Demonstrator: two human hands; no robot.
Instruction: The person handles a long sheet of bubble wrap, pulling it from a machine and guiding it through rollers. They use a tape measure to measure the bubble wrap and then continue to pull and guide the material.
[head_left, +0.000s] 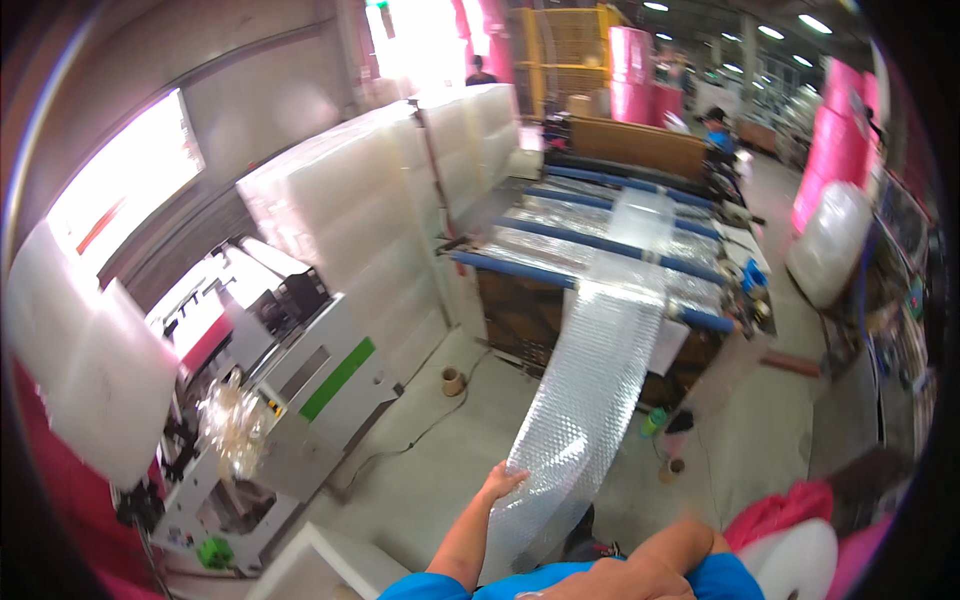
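Note:
A long strip of clear bubble wrap hangs from the blue rollers of a machine and runs down toward my body. My left hand grips the strip's left edge, with its fingers closed on the film. The strip's lower end passes out of sight close to my body. My right arm is bent across my front at the lower edge. Only part of my right hand shows there, near the blue shirt, and its fingers cannot be made out.
Blue rollers carry film across the machine. Tall blocks of wrapped white material stand to the left, behind another white machine with a green stripe. A cable and cardboard core lie on the floor. A co-worker stands beyond the rollers.

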